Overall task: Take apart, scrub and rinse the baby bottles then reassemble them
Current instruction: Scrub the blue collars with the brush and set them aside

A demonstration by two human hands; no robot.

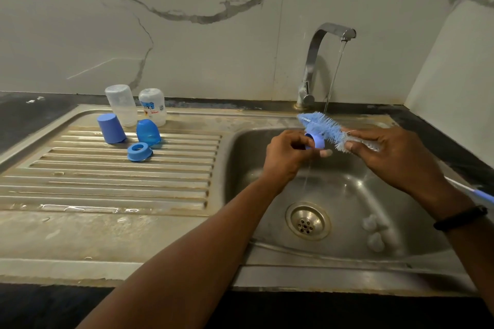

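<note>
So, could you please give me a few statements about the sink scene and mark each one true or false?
1. Water is running from the tap. True.
2. The left hand holds a blue ring over the sink basin. True.
3. The right hand is empty. False: it grips the blue bottle brush, whose bristles lie against the ring.
4. Both clear bottle bodies lie in the basin. False: they stand upside down at the back of the draining board.
5. A second blue ring rests on the draining board. True.
6. Two pale teats hang from the tap. False: they lie in the basin, right of the drain.
</note>
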